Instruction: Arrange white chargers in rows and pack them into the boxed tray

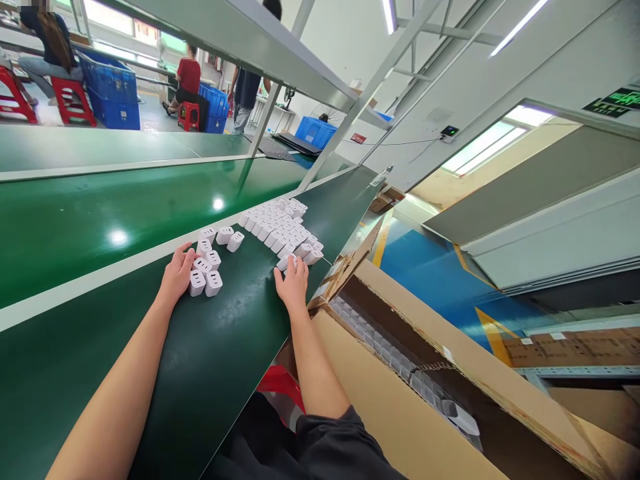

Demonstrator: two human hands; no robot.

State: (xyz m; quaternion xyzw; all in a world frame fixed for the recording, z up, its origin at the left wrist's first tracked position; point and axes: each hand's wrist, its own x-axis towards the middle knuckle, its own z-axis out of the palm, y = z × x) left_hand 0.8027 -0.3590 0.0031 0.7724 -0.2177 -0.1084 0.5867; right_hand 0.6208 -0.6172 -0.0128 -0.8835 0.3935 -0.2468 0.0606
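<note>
Several small white plug adapters (pixel 278 227) lie in a loose heap on the dark green bench top (pixel 215 347). My left hand (pixel 176 273) rests flat beside a small cluster of white adapters (pixel 206 268), fingers touching them. My right hand (pixel 293 281) reaches to the near end of the heap, its fingers curled round one white adapter (pixel 285 261).
An open cardboard box (pixel 400 373) stands at my right, with rows of packed adapters inside. A green conveyor belt (pixel 100 213) runs beyond the bench under a metal frame. Other people sit and stand far off by red stools and blue crates (pixel 111 93).
</note>
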